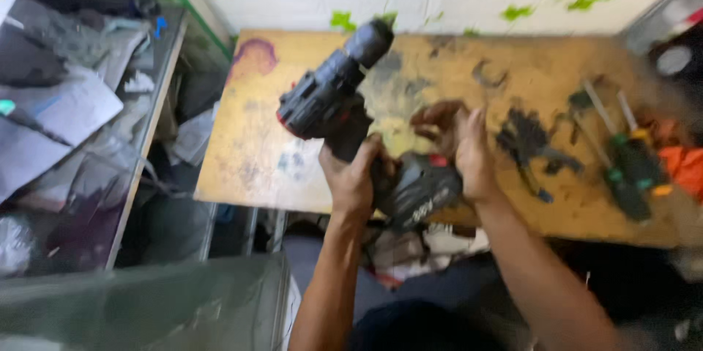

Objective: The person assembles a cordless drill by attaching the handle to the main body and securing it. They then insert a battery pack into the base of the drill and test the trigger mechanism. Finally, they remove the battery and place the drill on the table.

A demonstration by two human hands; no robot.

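A black cordless drill (331,98) with red trim is held over the near edge of a stained wooden table (256,146), its chuck pointing up and away. My left hand (353,175) is wrapped around the drill's grip. My right hand (461,147) presses against the battery pack (419,191) at the foot of the handle, fingers curled over its top. The picture is blurred by motion.
Screwdrivers with green and yellow handles (630,164), dark pliers and small black parts (529,142) lie on the table's right side. An orange object (685,164) sits at the far right. A cluttered shelf with papers and bags (66,109) stands to the left.
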